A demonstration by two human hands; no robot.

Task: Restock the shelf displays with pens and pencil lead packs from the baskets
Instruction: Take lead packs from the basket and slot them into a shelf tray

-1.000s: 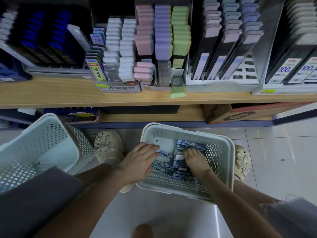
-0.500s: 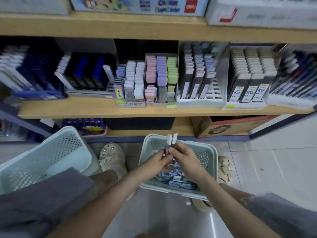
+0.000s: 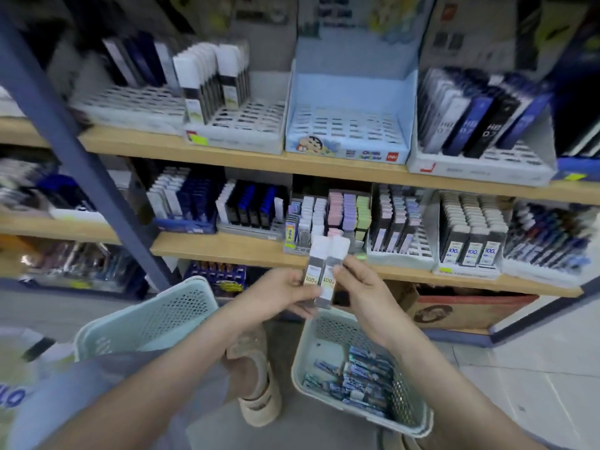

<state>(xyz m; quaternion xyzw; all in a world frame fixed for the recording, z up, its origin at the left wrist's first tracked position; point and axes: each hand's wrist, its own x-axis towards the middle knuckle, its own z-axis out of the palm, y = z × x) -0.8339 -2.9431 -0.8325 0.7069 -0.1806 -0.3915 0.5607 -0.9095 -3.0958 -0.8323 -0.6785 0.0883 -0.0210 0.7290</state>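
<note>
I see both hands raised in front of the middle shelf (image 3: 233, 248), holding two lead packs (image 3: 331, 271) upright side by side. The left hand (image 3: 276, 295) pinches their lower left edge, and the right hand (image 3: 365, 287) grips them from the right. Each pack has a white top and a "100" label. Below the hands, a pale green basket (image 3: 344, 332) sits on the floor with blue packets (image 3: 360, 378) heaped in it. A second basket (image 3: 156, 316) stands to its left. Matching "100" packs fill a display rack (image 3: 470, 235) on the shelf to the right.

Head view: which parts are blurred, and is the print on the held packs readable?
Head view: the shelves blur and bow toward the frame edges; the lead packs, held by the left hand and right hand, are sharper, "100" legible.
</note>
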